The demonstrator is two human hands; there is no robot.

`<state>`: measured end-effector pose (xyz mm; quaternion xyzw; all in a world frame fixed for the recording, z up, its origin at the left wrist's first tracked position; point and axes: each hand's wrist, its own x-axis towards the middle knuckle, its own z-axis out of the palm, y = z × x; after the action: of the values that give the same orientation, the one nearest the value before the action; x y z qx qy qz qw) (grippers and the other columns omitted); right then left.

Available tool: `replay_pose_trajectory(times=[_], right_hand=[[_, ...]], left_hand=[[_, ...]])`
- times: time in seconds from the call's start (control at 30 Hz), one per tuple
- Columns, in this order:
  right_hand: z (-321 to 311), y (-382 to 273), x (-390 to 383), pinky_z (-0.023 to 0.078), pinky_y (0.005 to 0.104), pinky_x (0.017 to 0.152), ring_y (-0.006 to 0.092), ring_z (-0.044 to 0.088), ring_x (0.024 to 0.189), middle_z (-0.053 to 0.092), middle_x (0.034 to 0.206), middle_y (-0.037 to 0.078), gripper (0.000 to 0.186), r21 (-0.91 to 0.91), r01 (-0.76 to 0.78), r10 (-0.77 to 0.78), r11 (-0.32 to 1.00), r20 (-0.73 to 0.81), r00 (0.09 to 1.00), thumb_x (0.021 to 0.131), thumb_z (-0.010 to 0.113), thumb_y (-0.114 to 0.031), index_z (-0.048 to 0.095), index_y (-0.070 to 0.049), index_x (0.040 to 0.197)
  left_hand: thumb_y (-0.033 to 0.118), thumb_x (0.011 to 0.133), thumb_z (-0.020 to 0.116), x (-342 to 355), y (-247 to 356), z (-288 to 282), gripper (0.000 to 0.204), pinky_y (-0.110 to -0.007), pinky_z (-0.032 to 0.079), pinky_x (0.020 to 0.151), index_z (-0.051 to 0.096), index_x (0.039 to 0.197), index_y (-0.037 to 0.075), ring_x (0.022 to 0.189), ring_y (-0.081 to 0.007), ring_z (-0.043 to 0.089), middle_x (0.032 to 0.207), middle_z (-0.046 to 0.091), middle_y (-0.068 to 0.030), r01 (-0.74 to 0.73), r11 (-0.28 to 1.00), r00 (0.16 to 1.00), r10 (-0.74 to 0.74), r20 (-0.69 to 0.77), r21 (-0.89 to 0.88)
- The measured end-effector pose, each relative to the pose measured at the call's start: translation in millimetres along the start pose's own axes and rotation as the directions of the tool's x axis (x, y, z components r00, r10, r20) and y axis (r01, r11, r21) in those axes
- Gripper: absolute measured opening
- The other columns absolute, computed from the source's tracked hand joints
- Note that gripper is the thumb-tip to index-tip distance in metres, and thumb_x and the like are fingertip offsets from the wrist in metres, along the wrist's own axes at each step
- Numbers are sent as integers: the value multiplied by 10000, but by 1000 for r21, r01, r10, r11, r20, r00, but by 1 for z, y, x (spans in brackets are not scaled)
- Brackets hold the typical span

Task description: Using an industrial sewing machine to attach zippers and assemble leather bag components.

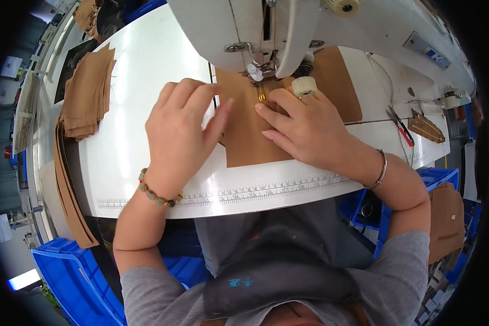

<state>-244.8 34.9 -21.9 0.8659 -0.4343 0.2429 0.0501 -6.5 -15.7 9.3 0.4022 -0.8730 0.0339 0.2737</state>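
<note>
A brown flat panel (244,142), which looks like leather or fabric, lies on the white sewing table under the sewing machine's presser foot (262,76). My right hand (315,126) rests on it, fingers spread and fingertips pressing down just right of the foot. By those fingertips, a small gold-coloured metal piece (262,96) sits below the foot; its kind is hard to make out. My left hand (182,127) hovers at the panel's left edge, thumb apart from the bent fingers and nothing between them. Part of the panel is hidden beneath my right hand.
The white machine head (331,38) stands over the work. Stacked brown pieces (88,92) lie at the left, near long brown strips (65,179). Red-handled snips (403,130) lie right. A printed ruler (255,193) follows the near edge; a blue crate (76,277) stands below left.
</note>
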Motion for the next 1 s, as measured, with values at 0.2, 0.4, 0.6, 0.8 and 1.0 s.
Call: replay_pose_trajectory(times=[0.2, 0.4, 0.6, 0.8, 1.0], right_hand=[[1, 0, -5, 477, 356, 751, 225, 604, 871, 621, 955, 59, 352, -42, 37, -37, 998, -5, 999, 831, 789, -277, 722, -31, 1075], [3, 0, -8, 496, 360, 730, 226, 606, 853, 626, 930, 64, 329, -40, 94, -96, 995, -63, 993, 813, 778, -244, 730, -13, 1043], [4, 2, -8, 513, 368, 752, 233, 614, 847, 637, 941, 70, 289, -45, 84, -87, 995, -73, 994, 816, 764, -218, 743, -13, 1019], [5, 8, -5, 521, 367, 769, 224, 635, 885, 655, 956, 63, 264, -33, 79, -82, 996, -88, 993, 794, 779, -219, 751, -38, 985], [-6, 31, 4, 534, 355, 666, 205, 678, 733, 688, 824, 47, 147, 295, -232, 266, 927, -80, 961, 877, 768, -213, 771, -84, 948]], left_hand=[[336, 780, 858, -11, 20, 19, 641, -414, 526, 1021, 683, 1310, 22, 1193, -331, 655, 1318, 696, -121, -137, 957, 957, 194, 217, -254], [360, 749, 854, -13, 20, 20, 666, -413, 529, 1004, 701, 1302, 22, 1180, -317, 657, 1337, 691, -107, -166, 966, 949, 211, 235, -197], [366, 748, 853, -9, 19, 22, 636, -402, 527, 994, 722, 1264, 18, 1115, -307, 660, 1314, 693, -106, -180, 964, 952, 221, 212, -195], [378, 757, 846, -7, 16, 23, 640, -400, 519, 994, 719, 1271, 19, 1068, -302, 658, 1328, 680, -106, -154, 968, 956, 197, 216, -201], [422, 803, 810, -9, 17, 22, 645, -446, 494, 1057, 701, 1311, 40, 1225, -290, 633, 1325, 680, -92, -161, 978, 948, 190, 254, -130]])
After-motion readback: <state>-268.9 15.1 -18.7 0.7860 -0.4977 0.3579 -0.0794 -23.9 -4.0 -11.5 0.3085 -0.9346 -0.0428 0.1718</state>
